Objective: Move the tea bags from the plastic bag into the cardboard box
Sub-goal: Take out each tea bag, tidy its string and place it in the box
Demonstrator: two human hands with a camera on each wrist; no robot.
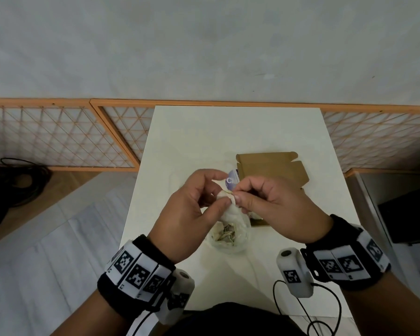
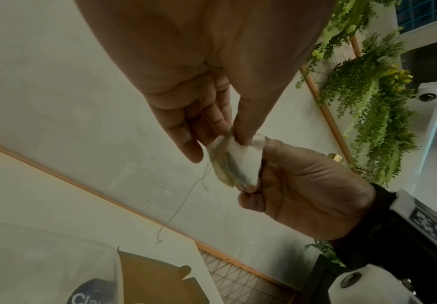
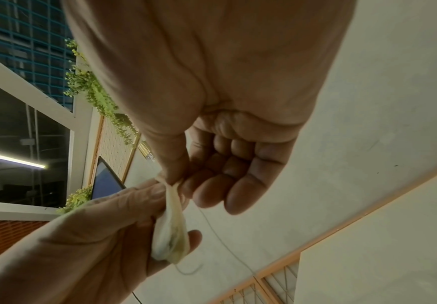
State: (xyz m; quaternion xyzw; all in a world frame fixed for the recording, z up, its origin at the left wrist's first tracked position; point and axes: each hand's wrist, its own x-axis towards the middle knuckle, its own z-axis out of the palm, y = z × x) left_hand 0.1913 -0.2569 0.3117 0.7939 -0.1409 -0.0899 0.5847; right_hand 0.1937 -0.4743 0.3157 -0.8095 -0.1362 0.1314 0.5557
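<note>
White tabletop (image 1: 192,132) against a grey wall (image 1: 204,44); orange lattice panels (image 1: 58,139) behind, black cables (image 1: 17,183) coiled on the floor, hanging green plants (image 2: 368,98).

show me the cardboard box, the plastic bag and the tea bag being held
cardboard box (image 1: 272,166), head view, open brown lid
plastic bag (image 1: 230,236), head view, clear lower part
tea bag (image 2: 240,162), left wrist view, white pouch

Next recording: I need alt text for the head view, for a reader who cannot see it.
Both hands, left hand and right hand, pinch a white tea bag above a clear plastic bag with more tea bags inside, on a white table. An open cardboard box lies just beyond them.
</note>
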